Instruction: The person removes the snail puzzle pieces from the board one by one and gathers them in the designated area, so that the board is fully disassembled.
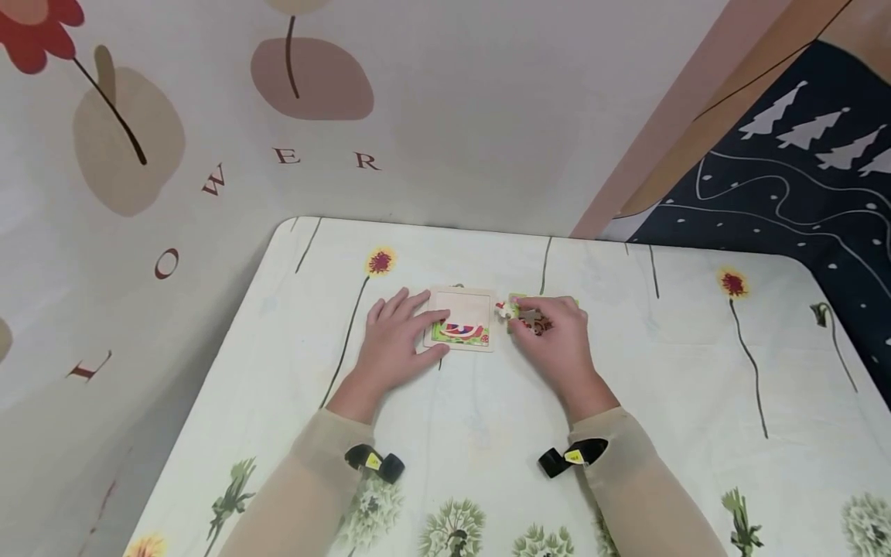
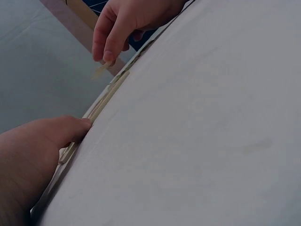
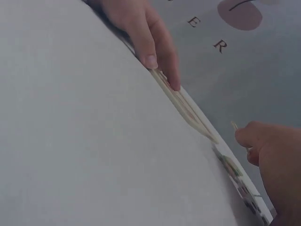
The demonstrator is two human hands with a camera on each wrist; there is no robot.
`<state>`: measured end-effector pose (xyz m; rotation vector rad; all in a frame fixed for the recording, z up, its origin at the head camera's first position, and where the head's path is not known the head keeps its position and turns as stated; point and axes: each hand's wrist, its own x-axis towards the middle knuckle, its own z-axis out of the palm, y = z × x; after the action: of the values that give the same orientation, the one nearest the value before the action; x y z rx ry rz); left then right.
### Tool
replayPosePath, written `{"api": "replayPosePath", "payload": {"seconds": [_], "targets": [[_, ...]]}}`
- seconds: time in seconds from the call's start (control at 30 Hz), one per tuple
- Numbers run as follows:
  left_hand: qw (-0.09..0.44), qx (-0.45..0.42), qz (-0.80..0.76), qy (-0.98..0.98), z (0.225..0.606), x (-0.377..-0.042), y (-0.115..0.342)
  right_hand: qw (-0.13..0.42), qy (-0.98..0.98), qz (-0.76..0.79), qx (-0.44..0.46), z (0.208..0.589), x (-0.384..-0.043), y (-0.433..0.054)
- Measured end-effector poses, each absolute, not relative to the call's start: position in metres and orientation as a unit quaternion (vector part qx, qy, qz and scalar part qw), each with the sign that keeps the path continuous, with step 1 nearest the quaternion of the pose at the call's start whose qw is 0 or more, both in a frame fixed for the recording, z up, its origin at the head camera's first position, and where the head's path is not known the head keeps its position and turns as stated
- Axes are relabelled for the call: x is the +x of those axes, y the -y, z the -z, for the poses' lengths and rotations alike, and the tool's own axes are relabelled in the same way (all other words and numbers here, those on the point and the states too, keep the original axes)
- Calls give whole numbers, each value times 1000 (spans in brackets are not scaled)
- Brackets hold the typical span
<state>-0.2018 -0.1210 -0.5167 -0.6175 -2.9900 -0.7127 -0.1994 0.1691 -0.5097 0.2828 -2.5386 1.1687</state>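
Observation:
A small square wooden puzzle board (image 1: 468, 300) lies flat on the table, its lower part filled with a colourful printed picture and its upper part bare wood. My left hand (image 1: 398, 336) rests at the board's left side, fingers spread, with thumb and index fingertips on its frame. To the right of the board, my right hand (image 1: 562, 340) pinches a small puzzle piece (image 1: 504, 310) between thumb and fingertips. In the left wrist view this piece (image 2: 100, 70) is raised above the tabletop. Beneath the right hand lie brightly printed pieces (image 1: 536, 322), partly hidden by it.
The table (image 1: 480, 433) wears a white cloth printed with flowers and stems. Behind it hangs a pale fabric wall (image 1: 473, 155) with letters and flower shapes, and a dark cloth (image 1: 786, 193) with white trees at the right. Both wrists carry black straps (image 1: 574, 456).

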Motion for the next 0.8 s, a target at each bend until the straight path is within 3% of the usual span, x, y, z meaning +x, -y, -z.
{"api": "replayPosePath", "payload": {"seconds": [0.43, 0.8], "targets": [[10, -196, 243, 950, 518, -202, 122, 203, 873, -436, 84, 517, -194, -218], [7, -189, 242, 952, 517, -203, 121, 179, 887, -419, 70, 514, -185, -245]]}}
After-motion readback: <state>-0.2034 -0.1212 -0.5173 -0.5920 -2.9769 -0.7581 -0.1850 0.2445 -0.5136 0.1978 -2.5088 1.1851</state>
